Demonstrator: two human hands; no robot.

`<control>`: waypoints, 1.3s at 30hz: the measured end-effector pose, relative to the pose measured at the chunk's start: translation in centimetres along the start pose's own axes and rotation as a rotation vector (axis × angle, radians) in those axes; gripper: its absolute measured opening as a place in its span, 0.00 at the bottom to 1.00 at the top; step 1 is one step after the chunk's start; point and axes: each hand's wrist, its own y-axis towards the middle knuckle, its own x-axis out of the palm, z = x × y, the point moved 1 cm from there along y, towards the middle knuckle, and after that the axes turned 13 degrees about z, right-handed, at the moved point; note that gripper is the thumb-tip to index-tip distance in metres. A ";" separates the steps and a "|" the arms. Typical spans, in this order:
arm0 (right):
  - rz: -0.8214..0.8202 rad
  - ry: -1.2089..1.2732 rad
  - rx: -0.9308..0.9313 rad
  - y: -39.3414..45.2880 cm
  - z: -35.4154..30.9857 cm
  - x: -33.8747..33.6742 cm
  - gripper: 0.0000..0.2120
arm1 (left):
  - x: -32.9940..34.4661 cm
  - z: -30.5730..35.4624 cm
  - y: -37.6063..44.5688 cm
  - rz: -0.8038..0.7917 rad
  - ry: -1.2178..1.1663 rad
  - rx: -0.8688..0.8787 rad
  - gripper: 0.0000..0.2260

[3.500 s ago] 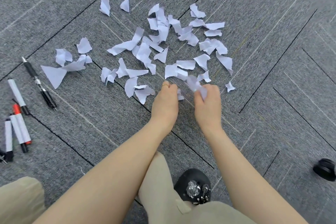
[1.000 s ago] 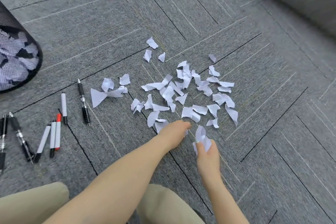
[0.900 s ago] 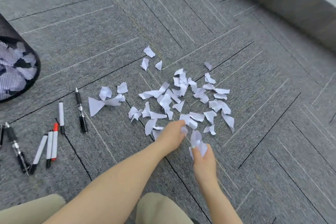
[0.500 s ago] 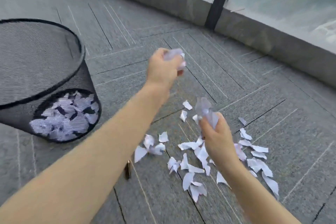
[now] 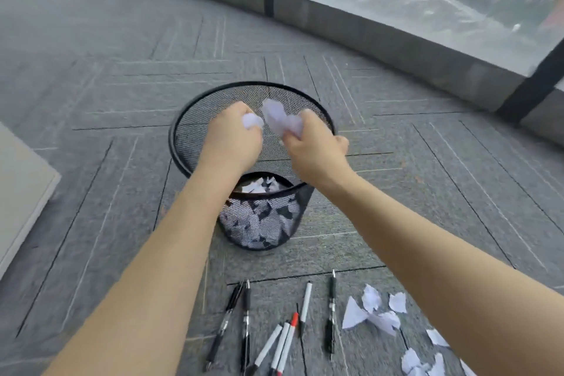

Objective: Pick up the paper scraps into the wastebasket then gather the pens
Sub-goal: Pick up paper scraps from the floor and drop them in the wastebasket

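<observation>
One head-worn camera looks forward and down, close over the wastebasket (image 5: 183, 143) and floor (image 5: 91, 85).

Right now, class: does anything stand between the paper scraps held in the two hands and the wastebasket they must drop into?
Nothing visible does. The left hand and right hand each grip paper scraps directly above the open mouth of the mesh wastebasket, which has no lid and already holds scraps at its bottom.

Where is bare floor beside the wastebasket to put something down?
Bare carpet lies left of the wastebasket, toward the pale board, and beyond it up to the window wall. In front it is crowded: pens, then paper scraps to their right.
</observation>
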 end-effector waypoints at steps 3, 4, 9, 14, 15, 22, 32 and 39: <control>-0.140 -0.258 -0.049 -0.5 1.3 1.6 0.10 | 0.5 -1.9 -0.9 -0.129 0.415 0.089 0.11; -0.128 -0.263 -0.056 -0.8 1.7 1.7 0.13 | 0.6 -2.4 -1.2 -0.158 0.522 0.107 0.13; -0.078 -0.146 -0.078 -1.8 2.7 0.8 0.15 | 0.7 -2.6 -2.0 -0.097 0.674 0.156 0.17; 0.192 0.206 -0.119 -4.6 6.1 -1.4 0.10 | 1.6 -0.9 -3.6 0.027 0.552 0.264 0.14; 0.237 0.249 -0.076 -5.1 7.2 -2.1 0.10 | 1.7 -0.3 -4.1 0.112 0.453 0.321 0.12; 0.092 0.051 0.442 -9.9 20.8 -5.3 0.11 | 9.7 4.6 -12.6 -0.082 -0.007 0.756 0.08; -0.409 -0.356 0.711 -20.8 29.6 -9.9 0.09 | 22.0 -3.0 -20.0 -1.126 0.798 0.848 0.30; -0.366 -0.298 0.706 -21.7 29.4 -9.6 0.13 | 24.4 -4.8 -21.0 -1.156 0.771 0.917 0.44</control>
